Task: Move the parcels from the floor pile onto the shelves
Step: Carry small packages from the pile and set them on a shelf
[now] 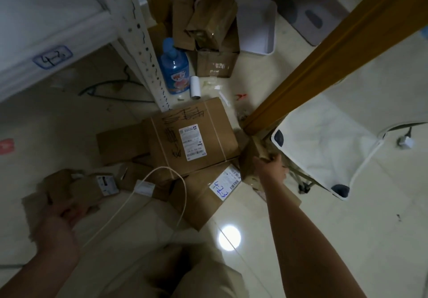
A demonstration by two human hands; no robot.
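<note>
Below the head camera, the left arm enters from the lower left, forearm angled up and right. The left hand (58,214) is blurred; its fingers curl round a small parcel (90,189) held above the floor, white label facing up on its right end. The parcel's long axis cannot be told through the blur.

The right arm extends straight from the lower right toward the frame centre. The right hand (272,168) is lowered to the floor pile, thumb and fingers closed on the near edge of a brown parcel (251,159) that lies against the foot of a wooden post (324,54).

The large parcel (192,140) sits on top of the pile, label up, long axis running left to right and rising slightly rightward. The flat parcel (201,202) lies just below it, long axis running from lower left to upper right, with its label at the upper right end.

The shelf upright (141,38) stands beyond the pile, with a blue bottle (174,66) beside it.
</note>
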